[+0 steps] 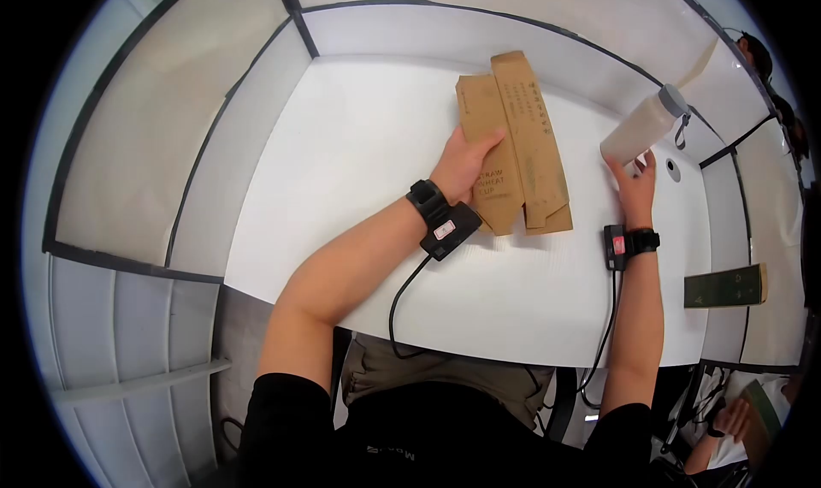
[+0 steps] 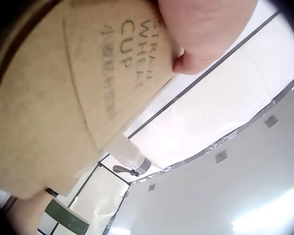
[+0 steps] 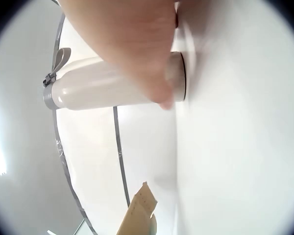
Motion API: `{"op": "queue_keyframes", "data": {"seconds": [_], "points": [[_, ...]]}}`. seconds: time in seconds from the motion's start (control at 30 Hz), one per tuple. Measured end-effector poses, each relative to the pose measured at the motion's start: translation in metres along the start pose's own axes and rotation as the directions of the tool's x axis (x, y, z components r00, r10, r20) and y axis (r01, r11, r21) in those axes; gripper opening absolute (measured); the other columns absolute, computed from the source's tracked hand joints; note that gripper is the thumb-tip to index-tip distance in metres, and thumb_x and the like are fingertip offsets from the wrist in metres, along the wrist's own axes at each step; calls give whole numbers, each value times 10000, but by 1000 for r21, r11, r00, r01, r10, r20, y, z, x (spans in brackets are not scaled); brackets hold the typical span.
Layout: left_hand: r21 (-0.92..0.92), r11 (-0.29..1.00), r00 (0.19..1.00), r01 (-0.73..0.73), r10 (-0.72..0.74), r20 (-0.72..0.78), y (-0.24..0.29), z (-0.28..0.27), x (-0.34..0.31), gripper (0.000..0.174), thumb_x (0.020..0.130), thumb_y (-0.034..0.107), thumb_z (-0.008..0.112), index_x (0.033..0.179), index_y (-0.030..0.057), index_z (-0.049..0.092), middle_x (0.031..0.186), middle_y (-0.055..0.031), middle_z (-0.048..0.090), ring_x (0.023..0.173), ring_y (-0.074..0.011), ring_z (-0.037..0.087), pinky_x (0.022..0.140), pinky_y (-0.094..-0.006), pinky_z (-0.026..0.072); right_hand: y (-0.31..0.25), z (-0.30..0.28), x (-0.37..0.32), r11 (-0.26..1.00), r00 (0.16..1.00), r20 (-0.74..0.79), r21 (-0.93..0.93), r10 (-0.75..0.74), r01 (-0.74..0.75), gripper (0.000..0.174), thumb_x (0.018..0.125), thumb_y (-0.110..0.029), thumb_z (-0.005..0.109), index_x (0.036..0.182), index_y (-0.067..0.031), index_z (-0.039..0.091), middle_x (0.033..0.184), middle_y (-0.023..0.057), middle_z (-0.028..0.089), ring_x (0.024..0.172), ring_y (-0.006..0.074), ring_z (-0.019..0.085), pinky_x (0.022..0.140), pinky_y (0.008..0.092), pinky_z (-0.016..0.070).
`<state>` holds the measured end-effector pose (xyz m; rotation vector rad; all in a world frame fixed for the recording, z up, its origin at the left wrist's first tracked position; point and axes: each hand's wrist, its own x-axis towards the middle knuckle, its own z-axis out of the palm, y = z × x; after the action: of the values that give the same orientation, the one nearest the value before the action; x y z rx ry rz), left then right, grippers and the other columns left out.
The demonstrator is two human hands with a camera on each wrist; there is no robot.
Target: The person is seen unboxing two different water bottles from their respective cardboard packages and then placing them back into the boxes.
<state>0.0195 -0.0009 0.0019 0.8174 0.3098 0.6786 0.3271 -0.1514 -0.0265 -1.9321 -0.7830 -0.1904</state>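
Note:
My left hand grips a brown cardboard cup box by its left side, the thumb lying across the front panel. The box is printed "STRAW WHEAT CUP" and tilted, with its lower flaps loose. In the left wrist view the printed panel fills much of the frame. A pale bottle with a grey lid and strap stands upright on the table at the right. My right hand is at the bottle's base, thumb and fingers spread; in the right wrist view it hides part of the bottle.
The white table is bordered by pale panels with dark edging. A dark green book or box is at the right edge. A round grommet lies right of the bottle. Cables run from both wrist cameras. Another person's hand shows at lower right.

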Motion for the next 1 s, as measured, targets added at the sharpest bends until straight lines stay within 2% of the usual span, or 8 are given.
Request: {"op": "queue_keyframes", "data": {"seconds": [0.13,0.27,0.37,0.43,0.47,0.63,0.83,1.0], "points": [[-63,998,998,-19,15,-55,1,3,1,511,1008,205,576,1434,52,340,1372,-128,520,1235,-243,573,989,-434,542,-9,-29,-12,993,984,-161,76,-77,90,371,908,-232,724,1169,9,619,1055,82,641,930,165,599,841,320,493],[66,998,999,19,-17,-39,10,2,1,604,1000,183,563,1473,73,202,1412,-135,457,1257,-251,543,1011,-427,518,-65,-23,-47,898,934,286,435,-213,72,185,962,-114,617,1111,-6,600,1054,61,650,825,129,611,766,293,491],[162,986,999,28,-23,-36,8,2,2,632,1001,192,559,1492,76,177,1403,-138,463,1271,-249,528,1007,-424,519,-109,-15,-74,815,803,491,579,-337,-11,541,910,-153,677,1406,-48,489,1350,89,564,1039,174,613,852,322,498],[204,979,1000,-12,10,12,5,1,5,711,1002,189,559,1539,98,103,1442,-146,441,1302,-251,496,1050,-407,475,-116,-9,-82,854,698,553,493,-455,166,707,858,-166,723,1492,-70,425,1465,103,478,1101,202,591,915,356,495],[235,971,998,-43,32,48,3,-1,8,732,1002,187,558,1550,104,80,1456,-149,433,1312,-254,486,1069,-401,454,-121,-10,-83,864,638,590,411,-495,290,750,822,-143,738,1497,-54,423,1400,141,551,1083,228,610,959,368,487],[494,827,950,-270,146,275,-6,7,2,926,1028,346,541,1582,41,-136,1595,-228,200,1464,-321,286,1186,-405,293,-124,-5,-87,919,632,679,362,-374,155,721,824,-53,675,1499,-34,423,1144,154,676,986,245,636,948,342,489],[730,585,935,-353,198,293,-2,9,-1,836,1042,393,503,1619,133,-43,1646,-228,78,1527,-361,150,1225,-444,187,-119,-8,-88,926,638,695,368,-330,78,779,897,-32,603,1590,-74,251,1084,133,656,913,235,620,887,348,509],[830,458,946,-319,98,309,6,14,-8,1034,791,524,790,1601,186,243,1599,-374,-11,1505,-498,141,1182,-481,303,-122,-9,-89,902,641,670,422,-376,89,834,876,40,597,1603,-146,233,1289,193,629,1164,275,638,995,373,495]]}}
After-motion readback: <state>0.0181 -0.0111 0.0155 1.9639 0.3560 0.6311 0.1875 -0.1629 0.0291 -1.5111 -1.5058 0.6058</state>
